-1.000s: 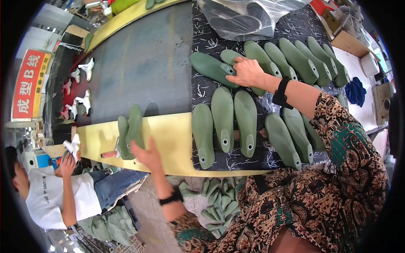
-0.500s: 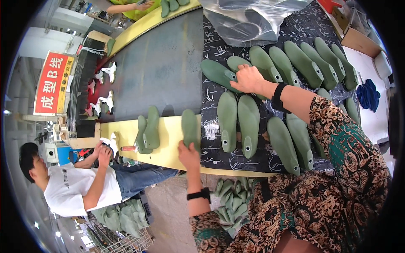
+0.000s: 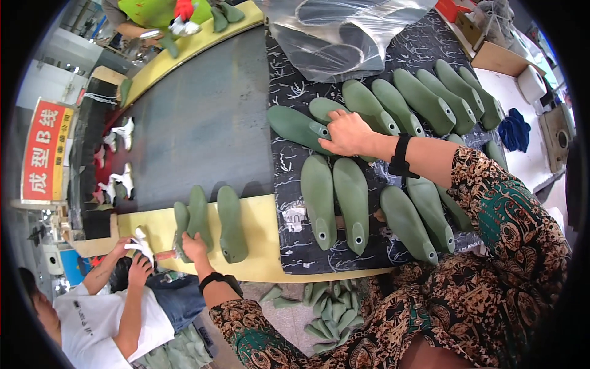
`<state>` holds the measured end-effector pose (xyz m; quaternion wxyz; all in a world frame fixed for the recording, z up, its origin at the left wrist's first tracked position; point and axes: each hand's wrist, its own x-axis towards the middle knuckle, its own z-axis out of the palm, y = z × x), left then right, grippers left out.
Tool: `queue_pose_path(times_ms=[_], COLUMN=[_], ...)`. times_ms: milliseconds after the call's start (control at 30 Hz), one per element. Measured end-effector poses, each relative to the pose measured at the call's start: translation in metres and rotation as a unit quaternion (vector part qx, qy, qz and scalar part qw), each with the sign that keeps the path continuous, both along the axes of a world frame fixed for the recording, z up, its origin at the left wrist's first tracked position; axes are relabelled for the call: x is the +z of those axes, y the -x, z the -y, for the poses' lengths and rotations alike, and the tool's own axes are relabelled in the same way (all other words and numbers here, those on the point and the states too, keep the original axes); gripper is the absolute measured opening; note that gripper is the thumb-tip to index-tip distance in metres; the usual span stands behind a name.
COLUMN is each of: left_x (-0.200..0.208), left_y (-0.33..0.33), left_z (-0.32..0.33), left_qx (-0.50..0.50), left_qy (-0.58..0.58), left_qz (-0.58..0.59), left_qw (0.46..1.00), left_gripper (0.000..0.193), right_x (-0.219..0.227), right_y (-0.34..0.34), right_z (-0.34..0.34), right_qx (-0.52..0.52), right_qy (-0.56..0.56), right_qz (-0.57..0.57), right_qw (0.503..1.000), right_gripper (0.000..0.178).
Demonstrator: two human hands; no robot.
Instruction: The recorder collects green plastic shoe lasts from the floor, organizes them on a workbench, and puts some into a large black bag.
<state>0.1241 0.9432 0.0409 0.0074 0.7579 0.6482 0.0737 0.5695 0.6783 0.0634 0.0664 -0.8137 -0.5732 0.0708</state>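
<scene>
Several green shoe lasts stand or lie around my hands. My right hand [image 3: 349, 134] grips the heel end of a darker shoe last [image 3: 294, 125] lying at an angle on the black patterned sheet [image 3: 295, 261]. Another last [image 3: 326, 109] lies partly under its fingers. On the yellow board [image 3: 264, 243] to the left, my left hand [image 3: 195, 249] has its fingers closed at the heel end of a middle last [image 3: 198, 215], close against a smaller last [image 3: 180, 221]. A separate last [image 3: 230, 221] stands to the right of that hand.
More lasts [image 3: 424, 98] lie in rows on the sheet, with a clear plastic bag [image 3: 344, 37] behind them. Left of it runs a dark grey belt [image 3: 203, 117]. A co-worker [image 3: 117, 313] at lower left handles a white shoe [image 3: 141, 246]. Lasts are heaped on the floor [image 3: 332, 310].
My left hand has left the single last and moved left to the pair on the yellow board. My right hand keeps its hold. The whole view has shifted.
</scene>
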Motion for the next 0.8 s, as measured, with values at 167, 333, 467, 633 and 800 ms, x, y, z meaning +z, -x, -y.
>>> queue_pose_path(times_ms=[167, 333, 467, 633, 800], left_x=[-0.001, 0.003, 0.010, 0.015, 0.021], left_y=[0.015, -0.018, -0.094, -0.061, -0.112], left_z=[0.014, 0.063, 0.138, 0.115, 0.139], left_qx=[-0.022, -0.065, -0.115, -0.033, -0.005], left_qy=[-0.047, -0.153, -0.036, -0.016, -0.132], left_qz=[-0.022, 0.036, -0.050, -0.073, 0.012], left_qw=[0.998, 0.985, 0.991, 0.997, 0.991], left_gripper=[0.044, 0.046, 0.051, 0.052, 0.055], right_x=[-0.001, -0.005, -0.007, -0.003, -0.017], right_y=[-0.002, -0.004, -0.012, -0.006, -0.016], right_z=[0.000, 0.000, 0.007, -0.001, 0.017], right_qx=[-0.009, -0.023, -0.019, 0.004, -0.028], right_qy=[-0.006, -0.016, -0.024, -0.063, -0.064], right_qz=[0.008, 0.008, 0.000, -0.006, -0.003], right_qw=[1.000, 1.000, 1.000, 0.998, 0.998], right_gripper=[0.049, 0.048, 0.049, 0.050, 0.048])
